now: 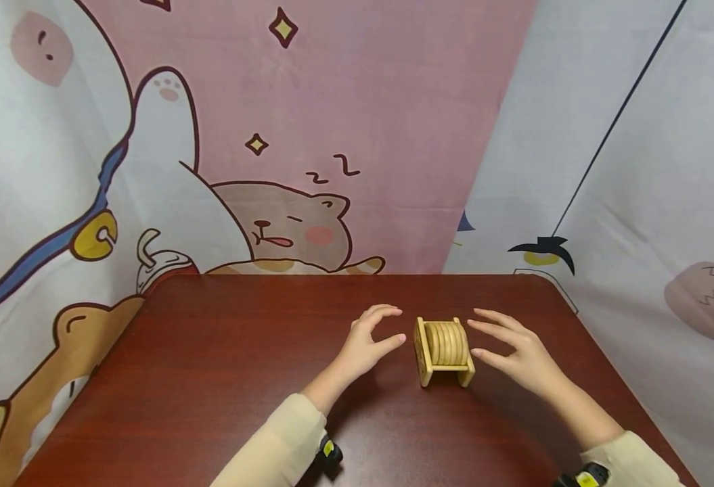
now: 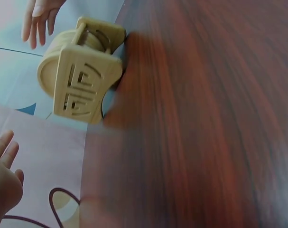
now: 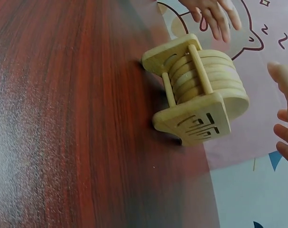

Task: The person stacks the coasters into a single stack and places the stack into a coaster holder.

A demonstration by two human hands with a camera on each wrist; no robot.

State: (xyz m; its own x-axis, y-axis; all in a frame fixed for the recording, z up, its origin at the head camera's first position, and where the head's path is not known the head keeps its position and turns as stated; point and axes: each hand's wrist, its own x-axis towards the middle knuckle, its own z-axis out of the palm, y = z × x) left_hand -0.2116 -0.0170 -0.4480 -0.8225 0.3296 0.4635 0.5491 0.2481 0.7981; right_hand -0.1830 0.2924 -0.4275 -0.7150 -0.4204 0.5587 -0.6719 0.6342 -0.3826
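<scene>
A small wooden coaster rack (image 1: 425,352) stands on the table, holding several round wooden coasters (image 1: 448,343) upright in a row. Cut-out slots pattern its side panel (image 2: 82,85), and thin dowels (image 3: 200,69) join the two sides. My left hand (image 1: 365,343) hovers to the left of the rack, thumb and fingers spread apart. On the other side my right hand (image 1: 520,352) is held in much the same way, its fingertips close to the rack. Both hands appear apart from the wood, and neither holds anything.
The dark red-brown table (image 1: 222,379) has a glossy wood-grain top. Behind it hangs a cloth (image 1: 430,135) printed with cartoon animals, which also runs along both sides. A black device with a yellow mark (image 1: 329,449) is strapped at the left wrist.
</scene>
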